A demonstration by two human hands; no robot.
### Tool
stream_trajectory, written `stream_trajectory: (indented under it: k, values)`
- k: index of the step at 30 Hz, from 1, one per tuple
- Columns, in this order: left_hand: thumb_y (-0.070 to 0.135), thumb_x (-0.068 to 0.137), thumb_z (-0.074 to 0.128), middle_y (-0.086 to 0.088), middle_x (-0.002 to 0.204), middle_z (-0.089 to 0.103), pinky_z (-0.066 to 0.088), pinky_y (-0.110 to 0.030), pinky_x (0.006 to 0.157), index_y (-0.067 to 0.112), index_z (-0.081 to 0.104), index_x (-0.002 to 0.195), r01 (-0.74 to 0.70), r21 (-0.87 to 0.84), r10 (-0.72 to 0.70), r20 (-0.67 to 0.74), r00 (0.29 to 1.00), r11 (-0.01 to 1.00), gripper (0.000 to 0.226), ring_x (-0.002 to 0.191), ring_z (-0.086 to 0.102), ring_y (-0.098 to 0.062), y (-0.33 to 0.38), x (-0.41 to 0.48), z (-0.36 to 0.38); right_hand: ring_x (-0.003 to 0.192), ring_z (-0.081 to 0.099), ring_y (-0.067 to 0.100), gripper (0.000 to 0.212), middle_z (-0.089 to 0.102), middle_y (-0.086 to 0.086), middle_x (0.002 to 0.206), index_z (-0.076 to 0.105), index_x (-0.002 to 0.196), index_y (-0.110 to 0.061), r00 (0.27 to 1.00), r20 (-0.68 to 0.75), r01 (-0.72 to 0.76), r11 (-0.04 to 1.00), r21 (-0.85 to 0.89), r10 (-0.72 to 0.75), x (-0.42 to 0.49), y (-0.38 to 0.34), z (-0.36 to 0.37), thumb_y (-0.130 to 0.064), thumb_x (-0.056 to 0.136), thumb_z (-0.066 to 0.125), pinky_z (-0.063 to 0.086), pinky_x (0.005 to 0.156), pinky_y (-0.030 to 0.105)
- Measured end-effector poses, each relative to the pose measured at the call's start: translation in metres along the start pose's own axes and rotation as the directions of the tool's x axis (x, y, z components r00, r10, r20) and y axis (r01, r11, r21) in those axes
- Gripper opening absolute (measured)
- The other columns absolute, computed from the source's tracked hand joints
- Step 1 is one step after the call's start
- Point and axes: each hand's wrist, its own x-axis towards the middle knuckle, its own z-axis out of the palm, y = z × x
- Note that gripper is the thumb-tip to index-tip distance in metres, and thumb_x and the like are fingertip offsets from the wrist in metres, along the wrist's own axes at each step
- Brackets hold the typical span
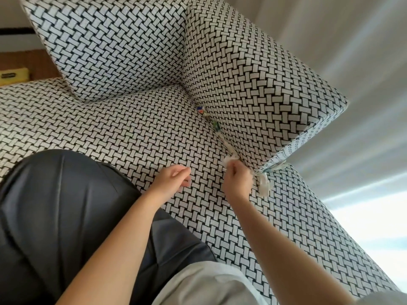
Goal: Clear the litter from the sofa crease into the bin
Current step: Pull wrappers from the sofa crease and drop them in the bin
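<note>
The sofa has a black-and-white woven pattern; its seat meets the arm block at a crease. Coloured scraps of litter and a second scrap sit wedged in that crease. My right hand is at the near end of the crease, fingers curled round a white crumpled tissue. A strip of clear wrapper hangs beside that hand; whether the hand holds it is unclear. My left hand hovers over the seat, fingers loosely curled, holding nothing. No bin can be seen.
A back cushion leans at the upper left. My leg in dark trousers fills the lower left. A yellow object lies on a brown surface at the far left. Pale curtain folds hang to the right.
</note>
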Motion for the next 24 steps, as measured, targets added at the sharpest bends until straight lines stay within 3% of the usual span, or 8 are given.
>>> stream_trajectory:
  k: [4,7,9,11,15,17,20,24]
  values:
    - [0.033,0.098,0.040,-0.003,0.109,0.063,0.051,-0.031,0.086,0.016,0.049,0.125,0.097,-0.178,-0.085,0.075,0.994,0.979,0.034,0.096,0.064,-0.015,0.002,-0.002,0.002,0.042,0.036,0.004,0.022,0.054,-0.006,0.057,0.066,0.093,-0.018,0.977,0.182,0.063,0.963,0.261,-0.113,-0.033,-0.019,0.008,-0.016,0.096,0.045,0.031,0.042,0.020]
    - [0.033,0.099,0.037,-0.009,0.112,0.063,0.052,-0.035,0.087,0.017,0.052,0.126,0.143,-0.321,-0.097,0.155,0.983,0.936,0.035,0.097,0.064,-0.019,0.003,-0.005,0.002,0.054,0.053,0.004,0.020,0.063,-0.006,0.065,0.069,0.088,-0.015,0.932,0.305,0.059,0.909,0.412,-0.199,-0.045,-0.039,0.011,-0.018,0.093,0.050,0.046,0.053,0.021]
    - [0.030,0.100,0.035,-0.010,0.110,0.065,0.053,-0.033,0.083,0.014,0.057,0.118,0.137,-0.417,-0.072,0.168,0.983,0.898,0.033,0.096,0.064,-0.020,0.003,-0.006,0.000,0.072,0.059,0.007,0.020,0.068,0.001,0.080,0.071,0.093,-0.018,0.905,0.349,0.065,0.890,0.451,-0.243,-0.048,-0.049,0.014,-0.019,0.092,0.051,0.050,0.065,0.024]
    - [0.027,0.100,0.035,-0.011,0.107,0.066,0.055,-0.030,0.077,0.010,0.059,0.111,0.125,-0.480,-0.065,0.139,0.988,0.868,0.032,0.093,0.066,-0.020,0.004,-0.007,-0.002,0.077,0.050,0.004,0.019,0.063,0.004,0.086,0.072,0.095,-0.019,0.886,0.377,0.086,0.895,0.437,-0.269,-0.048,-0.056,0.012,-0.019,0.092,0.053,0.041,0.067,0.015]
    - [0.021,0.100,0.038,-0.010,0.086,0.060,0.054,-0.032,0.070,0.006,0.058,0.088,0.144,-0.489,-0.128,0.065,0.990,0.860,0.028,0.074,0.061,-0.018,0.003,-0.005,-0.004,0.068,0.046,-0.002,0.021,0.051,-0.013,0.071,0.068,0.101,-0.010,0.854,0.401,0.128,0.881,0.455,-0.331,-0.040,-0.053,0.004,-0.015,0.094,0.049,0.037,0.061,0.008]
    - [0.013,0.098,0.039,-0.008,0.074,0.050,0.052,-0.031,0.065,0.003,0.054,0.084,0.153,-0.448,-0.161,0.020,0.987,0.881,0.023,0.065,0.051,-0.016,0.002,-0.003,-0.005,0.054,0.043,-0.004,0.029,0.051,-0.015,0.067,0.058,0.120,-0.010,0.939,0.276,0.088,0.920,0.381,-0.204,-0.028,-0.042,-0.001,-0.020,0.095,0.048,0.037,0.053,0.010]
    - [0.000,0.091,0.040,-0.005,0.069,0.043,0.049,-0.030,0.061,0.001,0.052,0.089,0.171,-0.458,-0.188,0.008,0.982,0.872,0.013,0.055,0.040,-0.012,0.001,-0.002,-0.006,0.057,0.050,0.003,0.040,0.056,-0.007,0.069,0.046,0.129,-0.011,0.998,0.057,0.008,0.994,0.110,-0.014,-0.003,-0.012,-0.013,-0.028,0.093,0.051,0.042,0.055,0.018]
    - [-0.004,0.086,0.039,-0.004,0.069,0.043,0.048,-0.030,0.061,0.007,0.046,0.075,0.190,-0.435,-0.203,0.017,0.979,0.880,0.018,0.052,0.037,-0.012,0.002,-0.001,-0.006,0.079,0.062,0.022,0.045,0.066,0.006,0.088,0.051,0.122,-0.011,0.997,0.051,-0.042,0.959,-0.281,0.059,0.019,0.013,-0.011,-0.043,0.092,0.048,0.051,0.071,0.034]
